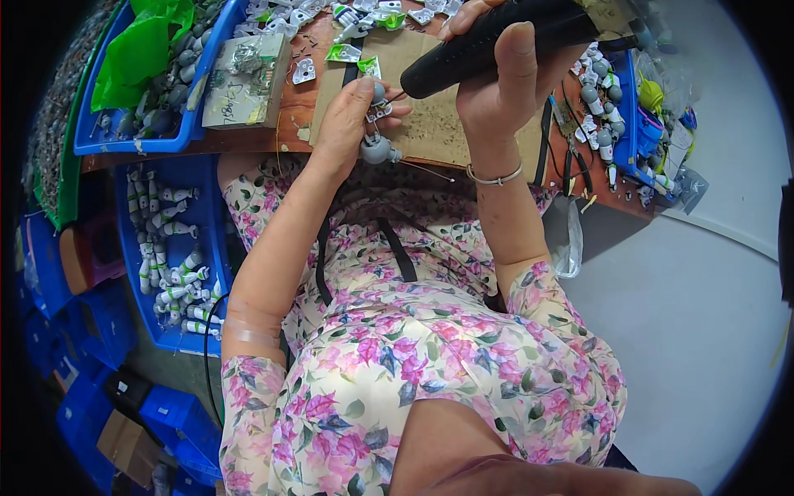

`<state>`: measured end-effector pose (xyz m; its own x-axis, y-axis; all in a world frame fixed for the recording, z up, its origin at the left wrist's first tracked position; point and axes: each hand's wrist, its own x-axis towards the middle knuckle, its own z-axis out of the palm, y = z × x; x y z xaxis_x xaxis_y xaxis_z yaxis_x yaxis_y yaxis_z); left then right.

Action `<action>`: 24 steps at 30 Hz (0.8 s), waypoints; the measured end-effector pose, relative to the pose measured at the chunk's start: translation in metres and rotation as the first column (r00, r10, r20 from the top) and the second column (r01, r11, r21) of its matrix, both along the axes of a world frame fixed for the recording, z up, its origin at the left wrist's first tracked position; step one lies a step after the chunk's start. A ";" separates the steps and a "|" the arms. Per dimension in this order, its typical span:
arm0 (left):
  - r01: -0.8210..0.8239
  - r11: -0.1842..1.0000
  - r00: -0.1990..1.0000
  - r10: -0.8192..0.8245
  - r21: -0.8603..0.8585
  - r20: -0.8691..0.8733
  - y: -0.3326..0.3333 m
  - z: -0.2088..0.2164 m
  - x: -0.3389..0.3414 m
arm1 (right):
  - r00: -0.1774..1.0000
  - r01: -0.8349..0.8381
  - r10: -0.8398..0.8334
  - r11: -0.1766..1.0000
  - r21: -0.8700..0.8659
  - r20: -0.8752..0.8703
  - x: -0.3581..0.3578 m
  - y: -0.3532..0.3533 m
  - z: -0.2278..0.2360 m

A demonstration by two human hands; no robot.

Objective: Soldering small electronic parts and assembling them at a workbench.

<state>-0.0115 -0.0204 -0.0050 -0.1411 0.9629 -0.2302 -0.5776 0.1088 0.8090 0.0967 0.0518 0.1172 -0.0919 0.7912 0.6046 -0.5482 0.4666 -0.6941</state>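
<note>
My right hand [496, 103] is wrapped round a black power screwdriver [488, 48], which lies slanted over the bench with its narrow end toward my left hand. In my left hand [341, 124] is a small toy part [376, 150] with grey rounded pieces and a white plastic shell between them. The screwdriver's thin bit reaches the white shell, or very near it; whether they touch I cannot tell. A thin rod or wire sticks out below the part. Beneath both hands lies a brown cardboard sheet [438, 124] strewn with tiny dark bits.
White and green shells [343, 53] lie along the bench's far side. At left are a blue tray [136, 147] of grey parts, a pale box [241, 112] and a lower blue tray [217, 248] of toy limbs. Pliers [571, 161] and another blue bin [626, 124] stand right.
</note>
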 end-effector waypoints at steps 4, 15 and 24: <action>0.014 1.000 1.000 -0.014 0.004 -0.003 0.003 -0.003 0.002 | 0.879 -0.269 0.417 0.835 0.481 -0.232 -0.010 0.037 -0.023; -0.010 1.000 0.987 0.013 0.025 -0.160 0.008 -0.010 0.000 | 0.941 -0.271 0.266 0.963 -0.008 0.209 -0.011 -0.024 0.001; -0.053 0.998 0.978 0.055 0.017 -0.201 0.005 -0.007 0.002 | 0.940 -0.196 0.168 0.978 0.066 0.296 -0.011 -0.024 0.004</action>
